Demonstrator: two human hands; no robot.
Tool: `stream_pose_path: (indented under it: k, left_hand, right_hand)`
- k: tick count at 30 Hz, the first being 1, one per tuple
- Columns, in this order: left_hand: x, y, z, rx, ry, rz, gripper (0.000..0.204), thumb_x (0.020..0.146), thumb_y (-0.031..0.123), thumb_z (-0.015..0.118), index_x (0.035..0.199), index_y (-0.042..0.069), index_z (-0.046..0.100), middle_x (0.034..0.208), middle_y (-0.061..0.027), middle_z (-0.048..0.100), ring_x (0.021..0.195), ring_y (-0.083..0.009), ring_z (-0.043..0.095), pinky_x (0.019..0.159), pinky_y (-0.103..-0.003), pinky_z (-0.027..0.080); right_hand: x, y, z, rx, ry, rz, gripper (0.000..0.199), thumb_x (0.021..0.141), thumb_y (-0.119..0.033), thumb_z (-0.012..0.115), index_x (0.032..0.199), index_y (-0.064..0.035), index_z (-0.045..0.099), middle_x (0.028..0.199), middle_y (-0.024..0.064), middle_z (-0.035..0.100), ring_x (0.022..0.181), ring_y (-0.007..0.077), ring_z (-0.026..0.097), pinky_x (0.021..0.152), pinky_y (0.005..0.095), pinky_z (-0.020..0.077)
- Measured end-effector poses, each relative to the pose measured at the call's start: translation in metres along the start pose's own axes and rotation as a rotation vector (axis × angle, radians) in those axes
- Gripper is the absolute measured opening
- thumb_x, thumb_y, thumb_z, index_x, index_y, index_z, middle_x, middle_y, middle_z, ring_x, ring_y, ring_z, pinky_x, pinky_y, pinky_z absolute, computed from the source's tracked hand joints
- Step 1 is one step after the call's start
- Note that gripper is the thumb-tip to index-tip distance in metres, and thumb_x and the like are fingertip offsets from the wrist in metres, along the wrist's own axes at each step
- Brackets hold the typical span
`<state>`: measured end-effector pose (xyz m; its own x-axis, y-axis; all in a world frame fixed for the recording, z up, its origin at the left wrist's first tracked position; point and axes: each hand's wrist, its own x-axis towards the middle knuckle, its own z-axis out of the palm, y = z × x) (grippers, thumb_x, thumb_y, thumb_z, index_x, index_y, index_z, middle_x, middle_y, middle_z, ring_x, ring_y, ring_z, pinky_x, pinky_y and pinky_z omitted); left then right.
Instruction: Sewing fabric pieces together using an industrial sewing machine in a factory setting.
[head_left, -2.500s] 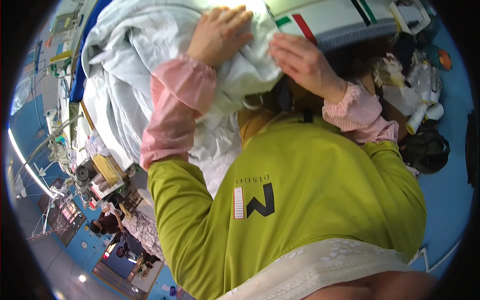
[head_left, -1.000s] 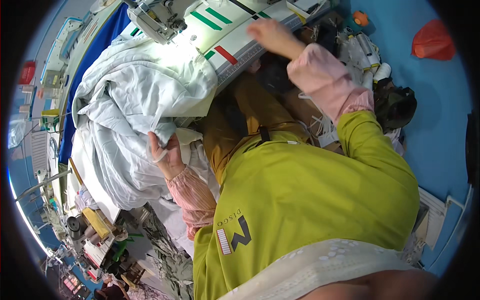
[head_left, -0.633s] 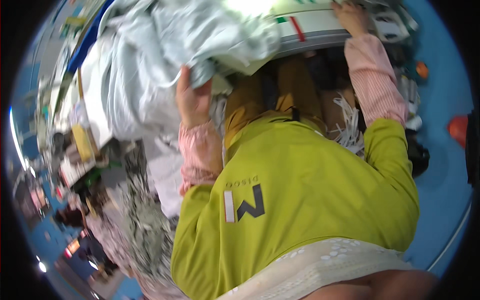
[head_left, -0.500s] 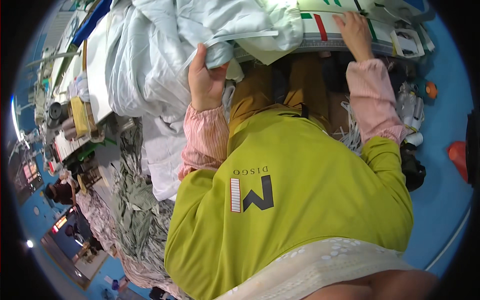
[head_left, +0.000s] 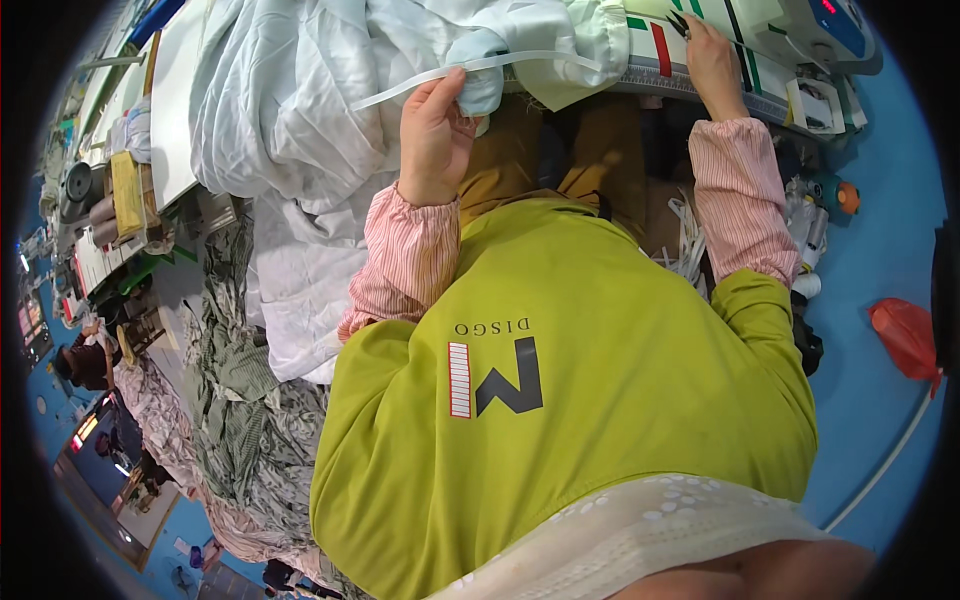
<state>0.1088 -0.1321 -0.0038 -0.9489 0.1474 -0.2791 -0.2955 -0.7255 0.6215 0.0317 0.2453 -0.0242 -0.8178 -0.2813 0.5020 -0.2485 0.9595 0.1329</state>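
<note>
My left hand point(head_left: 437, 145) is closed, its thumb and fingers pinching a narrow white strip point(head_left: 430, 76) together with a bunched piece of light blue cloth point(head_left: 481, 88). The strip's free ends reach out to both sides of the hand. Beyond it, a big heap of pale cloth point(head_left: 300, 90) covers the work table and hangs over the near edge. My right hand point(head_left: 714, 65) is over the right part of the table, closed around a small black pointed tool point(head_left: 680, 24), which looks like thread snips. Its handle is hidden in the fingers.
Red tape point(head_left: 661, 50) and a ruler strip point(head_left: 650, 76) mark the table edge. A small open box point(head_left: 816, 104) sits at its right end, near a control unit with a red display point(head_left: 828, 22). Crumpled patterned cloth point(head_left: 240, 400) lies at left; a red bag point(head_left: 903, 338) is at far right.
My right hand has lifted slightly from the table and now holds the black pointed tool. My left hand has moved a little right with the cloth and strip. The view has shifted somewhat.
</note>
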Motion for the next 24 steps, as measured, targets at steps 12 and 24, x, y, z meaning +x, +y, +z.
stream_pose_path:
  k: [12, 24]
  left_hand:
    - [-0.004, -0.004, 0.003, 0.090, 0.005, 0.046, 0.013, 0.094, 0.011, 0.064, 0.099, 0.000, 0.068, 0.087, -0.0040, 0.071, 0.072, -0.0080, 0.064, 0.059, -0.021, 0.047]
    - [-0.006, -0.003, 0.003, 0.136, -0.063, 0.061, 0.017, 0.094, 0.008, 0.063, 0.102, -0.006, 0.067, 0.091, -0.0085, 0.071, 0.076, -0.0110, 0.066, 0.068, -0.023, 0.052]
  right_hand:
    - [0.023, -0.183, -0.106, 0.584, 0.002, -0.230, 0.044, 0.085, -0.020, 0.072, 0.127, -0.0118, 0.062, 0.087, 0.0055, 0.057, 0.067, 0.0195, 0.061, 0.059, 0.0318, 0.0509]
    - [0.029, -0.190, -0.100, 0.378, 0.039, -0.324, 0.047, 0.082, -0.024, 0.074, 0.126, -0.0117, 0.062, 0.089, 0.0004, 0.056, 0.068, 0.0145, 0.062, 0.059, 0.0273, 0.0513]
